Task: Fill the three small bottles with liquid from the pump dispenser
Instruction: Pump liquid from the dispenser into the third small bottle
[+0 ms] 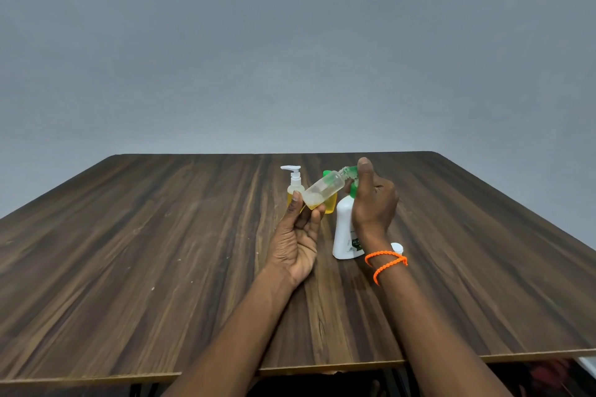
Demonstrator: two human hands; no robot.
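My left hand [298,237] pinches the base of a small clear bottle [324,188], tilted with its open neck up against the green pump head [354,176] of the white dispenser [345,232]. A little yellowish liquid lies in the bottle's bottom. My right hand [374,198] rests over the pump head, thumb up along it, with an orange bracelet on the wrist. Behind stand a small yellow-filled bottle with a white pump top [294,185] and another yellow bottle [331,205], mostly hidden behind the held one.
A small white cap [398,247] lies on the dark wooden table [161,251] just right of the dispenser, behind my right wrist. The table's front edge runs near my forearms. A grey wall stands behind.
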